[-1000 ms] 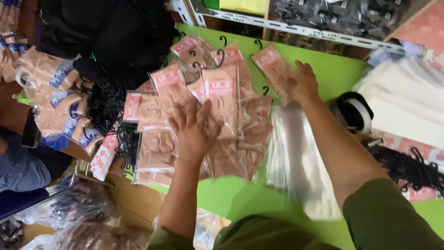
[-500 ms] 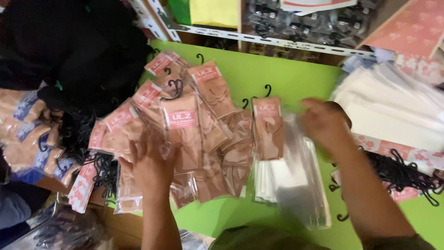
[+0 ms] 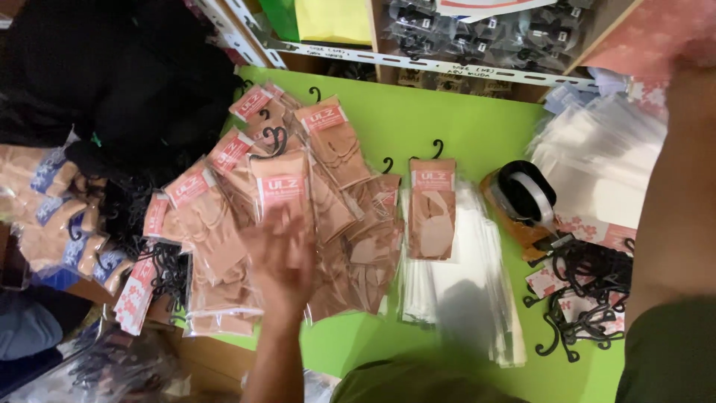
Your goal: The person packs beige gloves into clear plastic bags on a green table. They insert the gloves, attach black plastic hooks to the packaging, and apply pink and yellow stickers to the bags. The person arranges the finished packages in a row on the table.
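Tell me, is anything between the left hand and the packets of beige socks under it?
Nothing visible. The left hand lies blurred directly on the pile of sock packets on the green table. The single packet on the clear bags lies apart, to the right.

on the worktop (image 3: 462,127) a fan of packed socks (image 3: 246,216) lies at the left, with the left hand (image 3: 280,261) on top of it. just right of the fan one sock packet (image 3: 431,207) lies on a stack of empty bags (image 3: 462,291). further right stands a tape dispenser (image 3: 526,198), with a heap of hooks (image 3: 589,291) before it and a pile of sheets (image 3: 597,160) behind. a shelf (image 3: 447,45) runs behind the worktop.
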